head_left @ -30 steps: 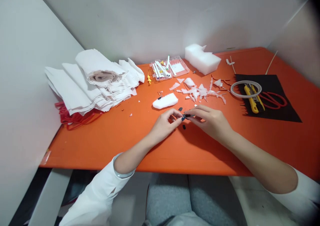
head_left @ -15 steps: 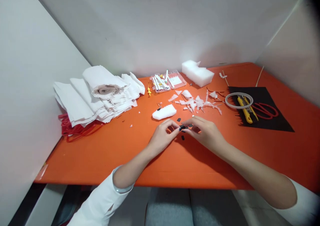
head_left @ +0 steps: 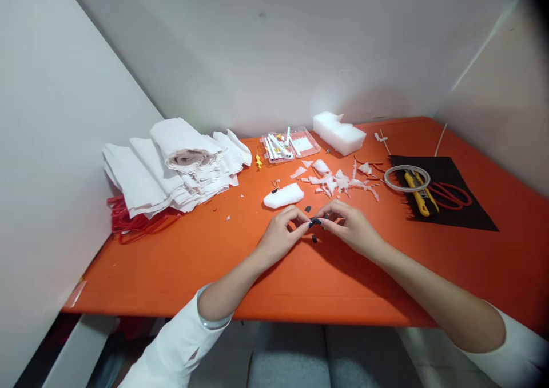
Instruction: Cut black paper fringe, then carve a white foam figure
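Between my fingertips is a small, dark, bent strip, likely of the same black material as the sheet at the right. My left hand pinches its left end. The other end is pinched by my right hand. Small black cut pieces lie around the hands: one piece just beyond them, another piece on the near side. A carved white foam shape rests just past my left hand, with a small dark bit at its left end.
White foam scraps spread behind my right hand. A foam block and an open case of markers stand at the back. Rightward, a black sheet bears a yellow cutter, red-handled scissors and a tape roll. Folded white cloth lies left.
My right hand has shifted slightly left, so both hands' fingertips sit closer together on the dark strip. The whole view has moved slightly.
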Tool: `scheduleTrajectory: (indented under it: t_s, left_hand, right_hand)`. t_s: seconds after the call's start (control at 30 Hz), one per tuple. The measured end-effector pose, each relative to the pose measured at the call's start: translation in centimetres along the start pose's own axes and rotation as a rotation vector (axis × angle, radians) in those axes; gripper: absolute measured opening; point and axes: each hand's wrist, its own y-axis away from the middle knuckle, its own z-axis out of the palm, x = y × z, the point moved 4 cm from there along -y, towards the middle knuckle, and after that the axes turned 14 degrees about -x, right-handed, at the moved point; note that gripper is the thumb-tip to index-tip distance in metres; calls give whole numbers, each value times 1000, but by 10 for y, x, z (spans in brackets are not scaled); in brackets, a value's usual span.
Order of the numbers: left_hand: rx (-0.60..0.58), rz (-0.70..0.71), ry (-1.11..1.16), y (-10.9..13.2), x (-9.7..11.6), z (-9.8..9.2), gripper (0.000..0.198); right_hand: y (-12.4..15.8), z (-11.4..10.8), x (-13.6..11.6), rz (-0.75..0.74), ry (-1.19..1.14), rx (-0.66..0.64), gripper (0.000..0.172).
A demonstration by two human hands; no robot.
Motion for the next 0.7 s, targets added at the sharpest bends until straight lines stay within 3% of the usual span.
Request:
scheduleTrajectory:
  t_s: [0.23,0.27,0.37,0.47,0.57,0.7]
  left_hand:
    - [-26,-22,-133,0,0,-9,28]
    - [2,-29,-196,-1,-2,-16,28]
    - [235,-148,-449,-2,-15,-44,16]
    - [334,-341,-606,-3,-37,-63,31]
    - [269,-439,-608,-5,-54,-67,35]
    - [291,-387,-447,-6,-54,-63,26]
  right_hand:
    - [2,-6,-4,-46,72,50,13]
    - [3,-7,-4,-42,73,62,14]
    - [3,-9,-2,-19,65,73,14]
    - [3,-7,-3,-19,60,60,13]
    - [4,-5,-4,-28,58,49,13]
    - [4,-6,-6,-21,58,56,14]
